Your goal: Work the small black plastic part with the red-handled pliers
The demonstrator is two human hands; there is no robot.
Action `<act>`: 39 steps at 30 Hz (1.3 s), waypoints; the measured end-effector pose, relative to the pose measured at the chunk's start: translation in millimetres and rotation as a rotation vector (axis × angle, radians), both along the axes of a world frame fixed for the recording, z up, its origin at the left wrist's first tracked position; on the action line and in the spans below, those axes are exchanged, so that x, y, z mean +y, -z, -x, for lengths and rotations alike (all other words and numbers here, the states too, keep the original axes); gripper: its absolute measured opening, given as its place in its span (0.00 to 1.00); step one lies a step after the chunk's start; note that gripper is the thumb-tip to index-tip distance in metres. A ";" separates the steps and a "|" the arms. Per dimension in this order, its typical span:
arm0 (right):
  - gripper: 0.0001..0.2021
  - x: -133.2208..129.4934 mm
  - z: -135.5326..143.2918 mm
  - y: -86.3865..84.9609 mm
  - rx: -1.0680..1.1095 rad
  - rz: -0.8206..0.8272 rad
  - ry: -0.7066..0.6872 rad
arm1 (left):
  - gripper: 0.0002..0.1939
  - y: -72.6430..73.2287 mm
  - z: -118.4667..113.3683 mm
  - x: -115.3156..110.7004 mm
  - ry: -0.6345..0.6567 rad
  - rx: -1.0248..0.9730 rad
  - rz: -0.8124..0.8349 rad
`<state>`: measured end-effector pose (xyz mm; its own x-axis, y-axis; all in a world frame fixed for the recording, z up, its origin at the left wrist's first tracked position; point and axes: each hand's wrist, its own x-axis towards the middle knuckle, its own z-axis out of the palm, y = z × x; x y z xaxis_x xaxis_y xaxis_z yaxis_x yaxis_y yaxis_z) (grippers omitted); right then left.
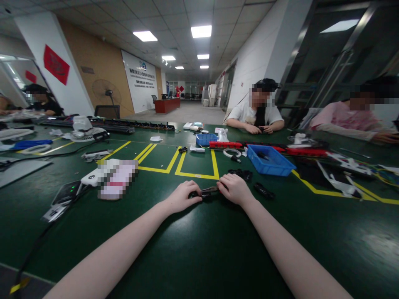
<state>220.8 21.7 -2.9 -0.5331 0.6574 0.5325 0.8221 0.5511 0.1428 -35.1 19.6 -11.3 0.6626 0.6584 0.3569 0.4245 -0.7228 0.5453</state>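
Both of my hands meet over the green table (174, 249), a little above its surface or resting on it. My left hand (183, 197) has its fingers curled round a small black item (204, 197), largely hidden by the fingers. From the closed fingers of my right hand (233, 189), a slim metal tool (210, 190) reaches left toward that black item; its handle is mostly covered. Just beyond my right hand lies a bundle of black cable (245, 174). Another coiled black cable (264, 190) rests to its right.
Blue trays (271, 168) and red strips (307, 151) stand farther right. Yellow tape (196, 176) marks the table ahead. At left are a phone (116, 182), a white device (101, 173) and a black cord (29, 253). A person (258, 110) sits opposite, others at the sides.
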 end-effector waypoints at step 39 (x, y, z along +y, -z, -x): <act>0.15 -2.1 4.0 -3.0 -0.021 -0.021 -0.044 | 0.07 7.0 0.7 5.8 -0.015 -0.141 0.099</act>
<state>216.8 19.6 0.1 -0.5723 0.6219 0.5345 0.7940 0.5831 0.1716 -35.9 25.4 -18.3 0.6007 0.7040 0.3787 0.3488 -0.6571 0.6682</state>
